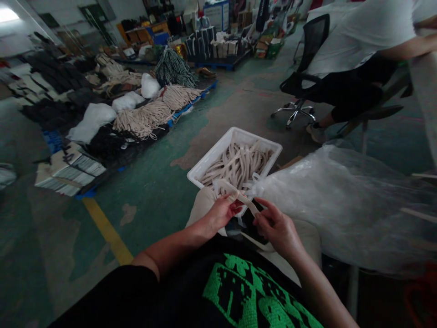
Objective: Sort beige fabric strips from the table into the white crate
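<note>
— Whereabouts of the beige strip (244, 199)?
— Lower centre of the frame, just in front of the white tray (259, 138), pinched between both hands.
— Grip?
— Left hand (221, 214) closed on the upper-left part; right hand (277, 228) closed on the lower-right end, fingers narrow.
— Long axis?
— Runs diagonally, upper left to lower right, hand to hand. Equally near both.
— Alongside?
— Clear plastic bag (341, 200), right of the frame, near the right hand.

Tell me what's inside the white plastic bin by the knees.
The white bin holds a loose heap of beige flat straps. Its floor and anything under the heap are covered; the left hand and held strap hide its near edge.
</note>
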`<state>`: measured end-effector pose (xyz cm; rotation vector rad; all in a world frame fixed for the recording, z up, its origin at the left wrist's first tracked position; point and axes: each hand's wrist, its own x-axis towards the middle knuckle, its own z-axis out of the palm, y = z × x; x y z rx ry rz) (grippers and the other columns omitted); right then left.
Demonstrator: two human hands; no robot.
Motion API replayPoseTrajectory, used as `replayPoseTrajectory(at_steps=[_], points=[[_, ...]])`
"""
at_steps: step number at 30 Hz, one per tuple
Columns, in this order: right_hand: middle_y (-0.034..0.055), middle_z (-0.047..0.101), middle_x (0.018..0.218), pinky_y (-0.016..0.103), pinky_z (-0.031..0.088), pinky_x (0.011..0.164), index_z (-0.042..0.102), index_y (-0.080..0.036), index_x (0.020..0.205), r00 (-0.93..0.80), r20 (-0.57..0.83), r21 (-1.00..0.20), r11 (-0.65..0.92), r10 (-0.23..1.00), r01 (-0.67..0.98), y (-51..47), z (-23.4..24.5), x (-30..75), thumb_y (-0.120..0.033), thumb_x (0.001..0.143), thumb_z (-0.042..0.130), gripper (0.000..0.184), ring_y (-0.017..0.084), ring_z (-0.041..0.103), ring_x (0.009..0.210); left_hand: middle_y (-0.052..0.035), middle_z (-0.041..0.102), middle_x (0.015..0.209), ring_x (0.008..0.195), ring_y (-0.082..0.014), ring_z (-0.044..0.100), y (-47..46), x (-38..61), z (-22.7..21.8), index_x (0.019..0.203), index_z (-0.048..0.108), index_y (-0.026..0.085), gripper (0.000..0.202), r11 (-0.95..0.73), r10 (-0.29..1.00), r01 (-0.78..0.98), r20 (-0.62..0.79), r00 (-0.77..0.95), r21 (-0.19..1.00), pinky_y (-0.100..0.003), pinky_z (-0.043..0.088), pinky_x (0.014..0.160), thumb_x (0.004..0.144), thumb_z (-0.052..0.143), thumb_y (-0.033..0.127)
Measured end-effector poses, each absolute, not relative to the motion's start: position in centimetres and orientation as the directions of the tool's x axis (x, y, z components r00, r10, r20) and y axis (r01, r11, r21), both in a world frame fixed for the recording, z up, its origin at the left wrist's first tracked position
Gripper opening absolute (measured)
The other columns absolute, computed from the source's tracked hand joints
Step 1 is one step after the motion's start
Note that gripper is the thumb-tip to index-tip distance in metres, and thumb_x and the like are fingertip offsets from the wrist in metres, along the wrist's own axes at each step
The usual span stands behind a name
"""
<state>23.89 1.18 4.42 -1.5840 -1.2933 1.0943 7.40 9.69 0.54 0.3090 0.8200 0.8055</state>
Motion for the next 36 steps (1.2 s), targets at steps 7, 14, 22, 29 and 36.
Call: replayPoseTrajectory(at_steps=[7,14,22,29,36], points=[[0.0007,0.069,0.069,0.025,0.042,0.041,0.060,-0.019,0.128,0.054,-0.181,-0.939,-0.189,0.982,0.287,2.5,4.0,24.0,-0.051,0.088,0.056,0.051,0.013,0.050,0.043,-0.0016,0.069,0.073,0.063,-0.0109,0.064,9.9,6.4,-0.2,0.087,0.069,0.013,0.019,0.691,0.680,-0.600,-0.642,0.354,0.402,-0.021,0.050,0.059,0.082,0.078,0.029],[0.0005,0.059,0.052,0.024,0.032,0.045,0.058,-0.022,0.060,-0.007,-0.229,-0.757,-0.174,0.973,0.630,1.2,5.1,24.1,-0.051,0.091,0.049,0.044,0.012,0.047,0.045,-0.0068,0.073,0.087,0.073,-0.0125,0.067,8.6,6.3,0.9,0.094,0.072,0.011,0.020,0.677,0.704,-0.604,-0.609,0.366,0.420,-0.022,0.052,0.066,0.082,0.078,0.026],[0.0021,0.062,0.056,0.024,0.035,0.045,0.061,-0.021,0.066,0.022,-0.214,-0.872,-0.201,0.977,0.447,2.5,5.0,22.7,-0.052,0.092,0.044,0.044,0.013,0.048,0.045,-0.0028,0.069,0.073,0.059,-0.0093,0.062,8.1,7.8,0.2,0.088,0.071,0.010,0.017,0.714,0.668,-0.594,-0.613,0.421,0.370,-0.018,0.046,0.053,0.084,0.076,0.025],[0.0023,0.064,0.057,0.025,0.036,0.044,0.060,-0.022,0.067,-0.014,-0.334,-0.793,-0.274,0.942,0.544,0.8,4.2,24.2,-0.054,0.092,0.040,0.045,0.013,0.050,0.043,-0.0092,0.074,0.090,0.076,-0.0143,0.069,7.2,7.8,0.7,0.093,0.069,0.010,0.014,0.747,0.618,-0.600,-0.630,0.470,0.286,-0.023,0.054,0.068,0.094,0.062,0.021],[0.0046,0.067,0.060,0.027,0.035,0.050,0.060,-0.024,0.065,0.073,-0.277,-0.628,-0.238,0.958,0.741,0.0,4.8,24.0,-0.052,0.090,0.040,0.043,0.018,0.060,0.053,-0.0074,0.073,0.087,0.075,-0.0140,0.067,5.0,9.6,0.9,0.088,0.071,0.011,0.013,0.795,0.575,-0.542,-0.625,0.528,0.273,-0.024,0.051,0.071,0.088,0.071,0.025]])
